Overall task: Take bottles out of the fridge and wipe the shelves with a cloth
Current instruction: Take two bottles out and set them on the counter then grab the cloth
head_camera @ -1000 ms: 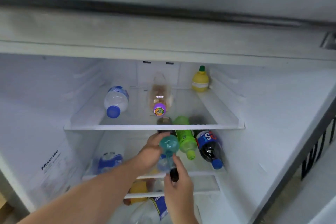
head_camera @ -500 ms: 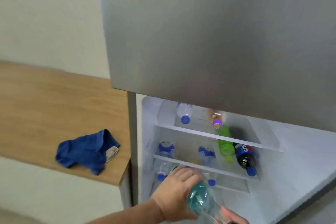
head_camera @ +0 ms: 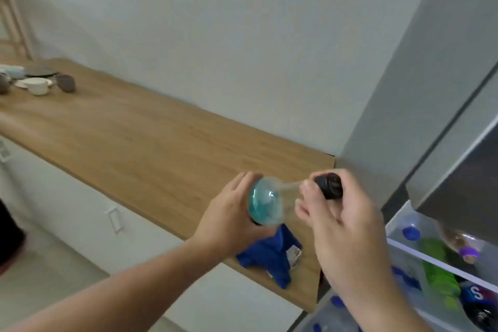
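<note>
Fingers of the left hand (head_camera: 229, 219) wrap the bottle (head_camera: 265, 206) base; the right hand (head_camera: 342, 213) pinches its black cap (head_camera: 330, 185), above the counter (head_camera: 161, 148) corner near the cloth (head_camera: 269, 256). Removal underway; next, stand it there, then fetch more from the fridge (head_camera: 442, 259).

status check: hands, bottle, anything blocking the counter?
Left hand grips the teal bottle base; right hand holds its black cap end. Bottle out of fridge, held over counter. Blue cloth lies underneath, near counter edge.
</note>
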The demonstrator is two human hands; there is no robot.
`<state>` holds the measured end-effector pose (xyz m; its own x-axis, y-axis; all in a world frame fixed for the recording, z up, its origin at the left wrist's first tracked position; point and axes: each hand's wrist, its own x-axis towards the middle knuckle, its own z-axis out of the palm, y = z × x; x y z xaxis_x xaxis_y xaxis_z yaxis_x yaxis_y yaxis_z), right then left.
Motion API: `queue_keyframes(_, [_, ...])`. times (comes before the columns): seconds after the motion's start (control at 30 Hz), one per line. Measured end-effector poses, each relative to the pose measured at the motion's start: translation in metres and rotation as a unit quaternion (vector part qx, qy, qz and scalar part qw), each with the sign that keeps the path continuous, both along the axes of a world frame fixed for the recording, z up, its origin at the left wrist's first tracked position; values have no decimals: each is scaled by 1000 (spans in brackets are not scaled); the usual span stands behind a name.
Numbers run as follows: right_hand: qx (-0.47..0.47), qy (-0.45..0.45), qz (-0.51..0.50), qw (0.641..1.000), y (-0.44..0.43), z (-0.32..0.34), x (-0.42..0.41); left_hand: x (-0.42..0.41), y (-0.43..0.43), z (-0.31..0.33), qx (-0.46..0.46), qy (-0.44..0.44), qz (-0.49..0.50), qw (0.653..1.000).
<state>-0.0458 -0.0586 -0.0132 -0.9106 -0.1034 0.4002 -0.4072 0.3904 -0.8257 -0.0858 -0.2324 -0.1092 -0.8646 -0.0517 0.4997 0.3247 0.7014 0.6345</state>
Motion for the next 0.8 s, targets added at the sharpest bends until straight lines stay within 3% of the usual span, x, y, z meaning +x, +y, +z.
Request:
queue_keyframes(0.17, [73,36,-29,996,-106,-3,-107,-72,-70,-15,54,-45,63,996])
queue_keyframes(0.33, [180,-24,-20,983,-176,-19,-189,-114,-113,-43,121,-133,91,979])
queue_keyframes(0.5, [218,-46,40,974,-210,-30,-224,-144,-145,-57,179,-196,73,961])
queue_keyframes(0.57, [232,-61,62,969,-204,-29,-218,-148,-156,-59,151,-228,81,959])
queue_keyframes(0.67, [183,-63,101,976,-158,-47,-174,-127,-152,-70,145,-246,168,944])
queue_keyframes(0.73, [136,-52,129,981,-97,-74,-102,-90,-129,-78,161,-187,196,949])
queue_keyframes(0.8, [97,-120,88,984,-30,-112,-37,-35,-80,-83,190,-99,146,966])
